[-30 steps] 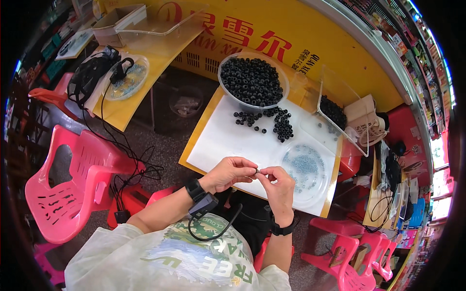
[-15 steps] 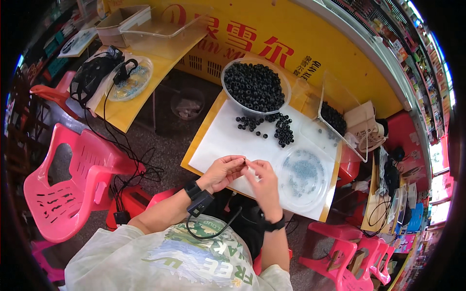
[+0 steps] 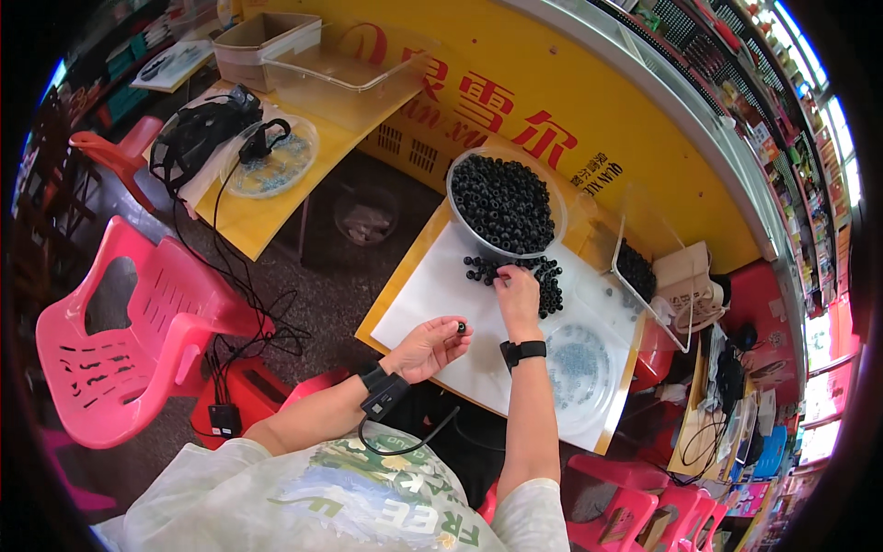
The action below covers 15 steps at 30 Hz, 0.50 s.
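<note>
Black bead: one is held by the left hand, between thumb and fingers. The right hand has its fingers narrowed at the loose black beads; whether they grip one I cannot tell. One bead is clearly taken up; the loose ones are too many to count. This bench also carries one full bowl and one clear dish of pale blue pieces.

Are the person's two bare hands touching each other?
No, the left hand holds one small, round black bead, while the right hand is apart from it, at the loose black beads.
</note>
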Motion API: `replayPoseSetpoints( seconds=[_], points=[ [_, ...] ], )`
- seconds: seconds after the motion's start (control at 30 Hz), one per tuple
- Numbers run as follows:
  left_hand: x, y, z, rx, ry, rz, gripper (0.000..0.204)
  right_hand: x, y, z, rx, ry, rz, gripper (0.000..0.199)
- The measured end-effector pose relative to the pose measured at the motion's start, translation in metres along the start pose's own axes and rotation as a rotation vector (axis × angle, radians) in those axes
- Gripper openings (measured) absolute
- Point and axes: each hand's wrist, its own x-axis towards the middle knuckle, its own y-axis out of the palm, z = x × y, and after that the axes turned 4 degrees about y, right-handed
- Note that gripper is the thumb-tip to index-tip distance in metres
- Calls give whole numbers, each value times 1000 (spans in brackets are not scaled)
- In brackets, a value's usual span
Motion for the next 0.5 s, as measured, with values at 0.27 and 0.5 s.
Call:
replayPoseSetpoints(
  seconds=[0.27, 0.5],
  points=[
    [1, 3, -1, -7, -9, -23, 20, -21, -35, 24, 215, 219, -36, 14],
    [4, 22, 4, 118, -50, -115, 25, -83, -65, 25, 1091, 507, 75, 16]
  ],
)
